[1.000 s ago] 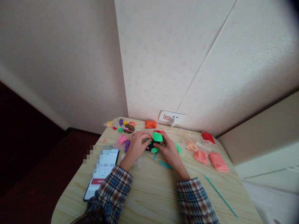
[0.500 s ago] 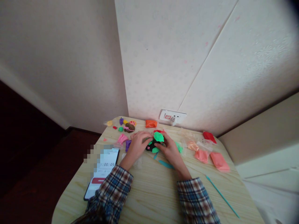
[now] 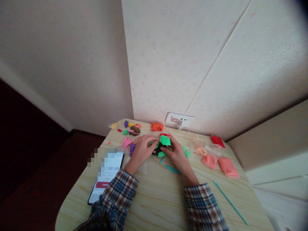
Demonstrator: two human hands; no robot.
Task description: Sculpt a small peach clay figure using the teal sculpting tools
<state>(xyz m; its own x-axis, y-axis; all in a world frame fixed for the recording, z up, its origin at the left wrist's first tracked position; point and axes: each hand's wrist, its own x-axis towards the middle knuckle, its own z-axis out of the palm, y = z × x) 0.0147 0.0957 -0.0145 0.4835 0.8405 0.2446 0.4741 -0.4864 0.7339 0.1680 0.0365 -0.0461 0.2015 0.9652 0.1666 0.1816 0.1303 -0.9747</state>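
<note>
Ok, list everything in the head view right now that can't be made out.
All in the head view:
- Black-and-green piece: far side hidden by the left hand and right hand; so is how the fingers meet it.
- Phone: upper left masked by pixel blocks, lower right covered by the left sleeve; fine print too small.
- Flat turquoise tool: right end hidden by the right wrist.
- Table: near side cut off by the bottom edge.

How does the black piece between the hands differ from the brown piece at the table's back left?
The black piece carries bright green parts; the brown piece shows none. The black piece sits between the left hand and right hand, partly covered; the brown piece lies apart from both. Both have small pink details.
</note>
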